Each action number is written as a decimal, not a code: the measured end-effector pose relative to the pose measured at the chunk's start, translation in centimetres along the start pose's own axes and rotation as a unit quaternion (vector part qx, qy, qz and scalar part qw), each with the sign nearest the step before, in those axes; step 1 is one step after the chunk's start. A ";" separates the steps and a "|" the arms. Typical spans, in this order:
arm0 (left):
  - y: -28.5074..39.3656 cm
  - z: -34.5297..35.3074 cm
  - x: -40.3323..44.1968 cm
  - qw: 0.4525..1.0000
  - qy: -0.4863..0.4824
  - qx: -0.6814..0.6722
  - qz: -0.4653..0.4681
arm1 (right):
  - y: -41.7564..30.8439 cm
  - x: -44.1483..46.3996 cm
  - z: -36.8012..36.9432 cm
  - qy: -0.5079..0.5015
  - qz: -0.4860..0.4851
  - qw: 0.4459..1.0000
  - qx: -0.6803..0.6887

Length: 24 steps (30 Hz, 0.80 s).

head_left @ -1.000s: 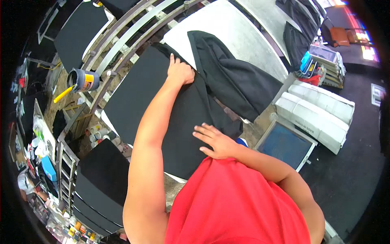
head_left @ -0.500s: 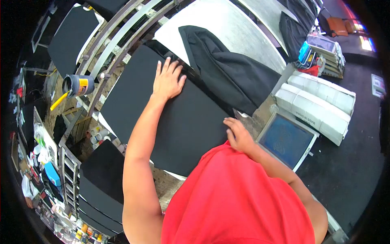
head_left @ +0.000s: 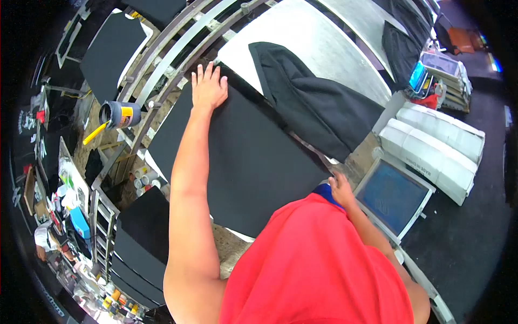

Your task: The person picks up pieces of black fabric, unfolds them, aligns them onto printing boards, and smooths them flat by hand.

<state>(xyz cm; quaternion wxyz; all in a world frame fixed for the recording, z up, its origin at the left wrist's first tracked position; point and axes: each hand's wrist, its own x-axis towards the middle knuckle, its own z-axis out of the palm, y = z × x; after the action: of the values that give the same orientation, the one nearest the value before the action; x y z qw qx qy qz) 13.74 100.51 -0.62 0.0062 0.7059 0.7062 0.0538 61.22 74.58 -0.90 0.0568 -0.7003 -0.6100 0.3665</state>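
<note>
Head view: my left hand (head_left: pixel 209 90) lies open, fingers spread, on smooth, matte black fabric (head_left: pixel 253 154), which extends flat between both hands. My right hand (head_left: pixel 340 190) is beside its corner; whether it grips, I cannot tell. Right of my left hand, creased cloth (head_left: pixel 318 102) overlaps a white panel (head_left: pixel 302 35).

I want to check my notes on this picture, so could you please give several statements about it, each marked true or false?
1. The left hand rests on the black fabric. True.
2. The right hand grips the yellow handle. False: the yellow handle sticks out of the pot.
3. Two white cartons lie side by side. True.
4. The shirt is blue. False: the shirt is red.
5. The framed screen lies nearer the right hand than the left. True.
</note>
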 end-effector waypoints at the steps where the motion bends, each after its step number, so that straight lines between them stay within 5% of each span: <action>1: 0.7 0.4 0.0 1.000 -0.003 0.016 -0.015 | -0.1 -0.1 0.5 0.089 -0.093 0.992 -0.012; 5: 4.4 0.7 -3.8 0.999 0.032 -0.011 -0.011 | -5.5 -1.1 -1.4 0.102 -0.130 0.986 0.007; 7: 6.9 0.4 -7.1 0.999 0.018 -0.023 0.013 | -2.1 -0.8 -0.4 -0.146 -0.003 0.986 0.075; 9: 10.7 -1.3 -11.6 0.996 -0.025 -0.048 0.067 | 1.8 -0.7 1.0 -0.172 0.041 0.984 -0.018; 13: 17.8 -2.6 -22.0 0.921 -0.218 -0.170 0.274 | 6.8 -1.1 2.1 -0.057 0.101 0.991 0.069; 15: 17.2 -2.5 -20.9 0.940 -0.187 -0.145 0.244 | 6.7 -0.9 1.3 -0.078 0.071 0.993 0.050; 18: 12.1 -1.7 -14.5 0.996 -0.051 -0.033 0.072 | 6.9 -0.6 -0.4 -0.110 0.070 0.991 0.031; 24: 1.2 2.2 -4.1 0.987 0.062 0.022 -0.149 | 13.0 -3.5 -3.9 -0.096 0.084 0.992 -0.017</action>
<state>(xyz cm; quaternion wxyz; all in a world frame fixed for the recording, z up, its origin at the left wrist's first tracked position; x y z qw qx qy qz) 15.14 96.59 -2.94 -0.0446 0.5885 0.8032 0.0803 74.05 69.64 -3.36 -0.0449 -0.7112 -0.5582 0.4250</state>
